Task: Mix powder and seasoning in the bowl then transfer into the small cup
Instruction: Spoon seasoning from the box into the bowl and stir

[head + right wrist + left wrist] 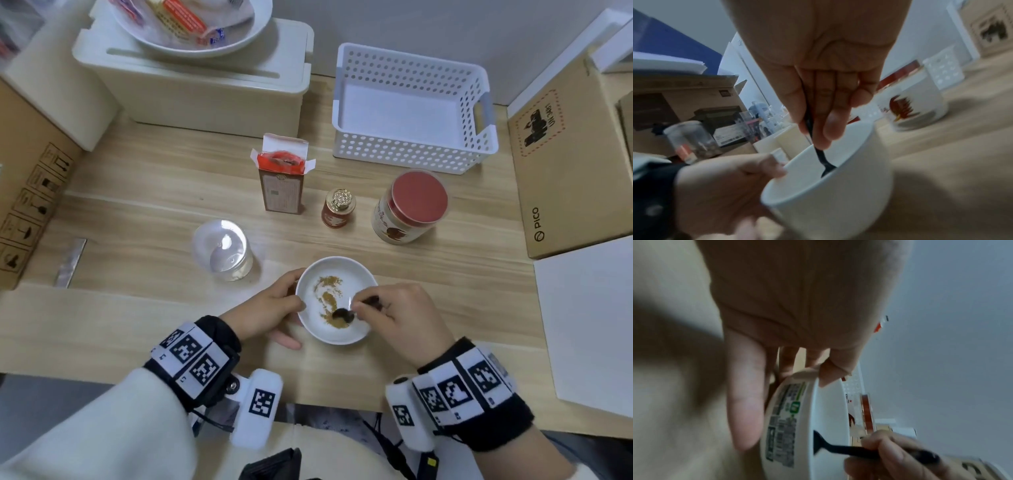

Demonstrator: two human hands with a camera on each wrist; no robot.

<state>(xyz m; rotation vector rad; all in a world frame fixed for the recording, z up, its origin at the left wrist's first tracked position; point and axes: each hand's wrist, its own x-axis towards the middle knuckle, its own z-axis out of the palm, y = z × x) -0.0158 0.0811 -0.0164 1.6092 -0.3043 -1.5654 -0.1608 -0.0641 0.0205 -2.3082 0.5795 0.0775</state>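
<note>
A small white bowl (359, 274) stands near the table's front edge with brown powder (330, 296) spread over its bottom. My left hand (274, 305) grips the bowl's left rim, thumb over the edge, as the left wrist view shows on the bowl (807, 426). My right hand (397, 315) pinches a black spoon (346, 313) whose tip lies in the powder; the spoon (823, 160) dips into the bowl (838, 203). A clear small cup (222, 250) stands to the bowl's upper left, with nothing visible in it.
Behind the bowl stand an opened red-brown carton (282, 174), a small gold-capped bottle (337, 207) and a red-lidded jar (409, 207). A white perforated basket (411, 106) sits at the back right, a cream box (191, 78) with a dish at the back left, cardboard boxes at both sides.
</note>
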